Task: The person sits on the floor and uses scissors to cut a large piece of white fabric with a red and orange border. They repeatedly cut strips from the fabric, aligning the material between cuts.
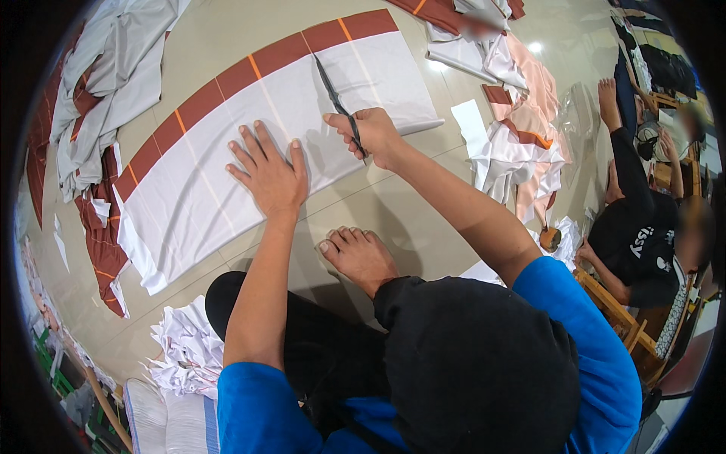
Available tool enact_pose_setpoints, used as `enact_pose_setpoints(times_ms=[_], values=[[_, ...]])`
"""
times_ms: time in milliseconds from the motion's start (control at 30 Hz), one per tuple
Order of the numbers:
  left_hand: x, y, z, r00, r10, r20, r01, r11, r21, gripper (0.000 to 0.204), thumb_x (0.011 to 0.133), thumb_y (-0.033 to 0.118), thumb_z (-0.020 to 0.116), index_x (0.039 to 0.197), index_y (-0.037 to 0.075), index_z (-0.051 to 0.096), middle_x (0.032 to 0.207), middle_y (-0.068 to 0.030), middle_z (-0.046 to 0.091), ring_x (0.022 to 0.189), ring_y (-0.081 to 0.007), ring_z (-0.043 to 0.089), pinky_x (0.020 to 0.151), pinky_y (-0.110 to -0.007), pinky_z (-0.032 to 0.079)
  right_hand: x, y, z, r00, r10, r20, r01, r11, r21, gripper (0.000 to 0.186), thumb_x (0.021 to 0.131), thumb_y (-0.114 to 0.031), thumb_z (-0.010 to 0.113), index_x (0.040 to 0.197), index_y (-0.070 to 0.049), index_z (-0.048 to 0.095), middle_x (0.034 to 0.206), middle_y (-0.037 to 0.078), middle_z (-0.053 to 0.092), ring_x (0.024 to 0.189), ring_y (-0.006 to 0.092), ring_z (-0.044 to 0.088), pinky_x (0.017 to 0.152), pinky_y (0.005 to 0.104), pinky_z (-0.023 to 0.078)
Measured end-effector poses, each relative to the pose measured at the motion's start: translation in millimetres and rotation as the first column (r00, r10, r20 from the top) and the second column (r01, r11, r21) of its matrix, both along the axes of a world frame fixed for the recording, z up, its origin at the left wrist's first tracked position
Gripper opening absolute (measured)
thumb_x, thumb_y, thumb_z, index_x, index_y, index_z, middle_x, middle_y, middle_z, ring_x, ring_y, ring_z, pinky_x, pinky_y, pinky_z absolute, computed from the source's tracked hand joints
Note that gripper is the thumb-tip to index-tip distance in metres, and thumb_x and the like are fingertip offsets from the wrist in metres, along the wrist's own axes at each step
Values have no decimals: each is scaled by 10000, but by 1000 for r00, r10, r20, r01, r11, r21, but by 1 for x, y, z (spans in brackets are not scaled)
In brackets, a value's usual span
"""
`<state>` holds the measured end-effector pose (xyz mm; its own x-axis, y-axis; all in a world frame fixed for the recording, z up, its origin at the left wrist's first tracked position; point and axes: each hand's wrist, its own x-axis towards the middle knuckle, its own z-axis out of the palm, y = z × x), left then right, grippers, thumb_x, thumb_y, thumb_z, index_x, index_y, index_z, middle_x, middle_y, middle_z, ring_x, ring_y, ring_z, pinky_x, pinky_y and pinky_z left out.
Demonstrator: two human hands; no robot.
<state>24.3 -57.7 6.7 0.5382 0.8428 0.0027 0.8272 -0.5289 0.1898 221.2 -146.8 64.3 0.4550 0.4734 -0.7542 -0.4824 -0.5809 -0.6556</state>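
A long white piece of fabric (pixel 174 212) with a rust band crossed by orange stripes along its far edge lies on the tiled floor. My left hand (pixel 268 170) rests flat on its white part, fingers spread. My right hand (pixel 370 136), near the fabric’s right half, grips black scissors (pixel 333 94); their blades point away from me, with the tips at the seam below the rust band. The blades look closed or nearly so. My bare foot (pixel 359 257) is on the tiles just below the fabric.
Heaps of grey-and-rust fabric (pixel 113 68) lie left, pink and white cloth (pixel 525 151) right. A white crumpled pile (pixel 185 340) and woven sacks (pixel 166 424) sit lower left. Seated people in dark clothes (pixel 628 227) are at the right, beside wooden frames (pixel 612 306).
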Motion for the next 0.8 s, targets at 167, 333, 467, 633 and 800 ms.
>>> enact_pose_setpoints(times_ms=[167, 333, 467, 633, 800], values=[[0, 1, 1, 1000, 1, 0, -1, 1000, 2, 840, 1144, 572, 461, 1796, 79, 266, 1865, -228, 214, 1708, -533, 142, 1337, -753, 107, 0, 1, 0, 1000, 3, 16, -3, 1000, -5, 471, 844, -372, 979, 821, -27, 659, 702, 61, 639, 536, 140, 582, 445, 313, 434], [5, 6, -1, 1000, 0, 5, 0, 1000, 18, 846, 1145, 577, 462, 1799, 82, 256, 1868, -227, 203, 1709, -531, 138, 1338, -753, 107, 6, 5, -3, 1000, 9, 21, -10, 1000, 16, 461, 842, -342, 985, 806, -32, 645, 703, 69, 640, 538, 145, 585, 447, 316, 439], [5, 5, -1, 1000, 2, 7, -2, 1000, 14, 847, 1145, 576, 463, 1801, 85, 250, 1868, -225, 202, 1710, -530, 136, 1340, -752, 105, 8, 4, -6, 999, 33, 33, -33, 999, 1, 462, 843, -342, 987, 803, -33, 645, 702, 70, 640, 538, 145, 583, 448, 316, 439], [7, 5, 1, 1000, 6, 13, -5, 1000, -19, 859, 1139, 583, 458, 1798, 69, 258, 1871, -230, 193, 1718, -521, 102, 1347, -746, 59, 10, 2, -11, 1000, 10, 17, -10, 999, 38, 482, 848, -382, 977, 808, -26, 654, 704, 64, 638, 538, 144, 583, 450, 313, 443], [5, 6, 2, 1000, 6, 7, -6, 1000, -18, 860, 1140, 582, 454, 1799, 67, 255, 1871, -230, 191, 1719, -519, 101, 1349, -742, 59, 12, 13, -4, 1000, 10, 20, -11, 999, 39, 495, 846, -415, 967, 818, -26, 663, 708, 55, 632, 547, 141, 586, 454, 310, 444]])
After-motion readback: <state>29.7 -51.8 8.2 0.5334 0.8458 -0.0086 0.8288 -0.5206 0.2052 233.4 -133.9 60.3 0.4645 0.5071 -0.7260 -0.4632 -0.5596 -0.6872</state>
